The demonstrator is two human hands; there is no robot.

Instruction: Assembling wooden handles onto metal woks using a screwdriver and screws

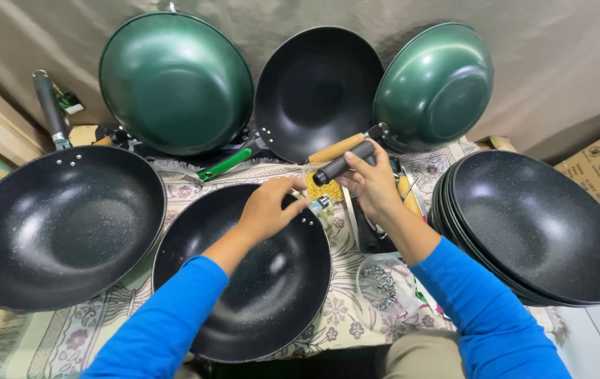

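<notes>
Blue sleeves reach over the wok (pixel 244 281) as we fit a handle (pixel 345 163) at its far rim.

Our left hand (pixel 268 207) curls on that rim, fingertips pinched around a small metal part; what it is, we cannot tell. Our right hand (pixel 373 184), just right of the rim, is closed around the black handle, which points up-left. Left of the wok lies a larger black pan (pixel 61 224); right of it, a stack of black woks (pixel 538 224). Beyond it two green woks (pixel 173 81) and another black one (pixel 317 88) lean against a grey backdrop. A clear bag of screws (pixel 383 286) sits beside its right edge on the patterned cloth (pixel 54 337) covering the surface.
</notes>
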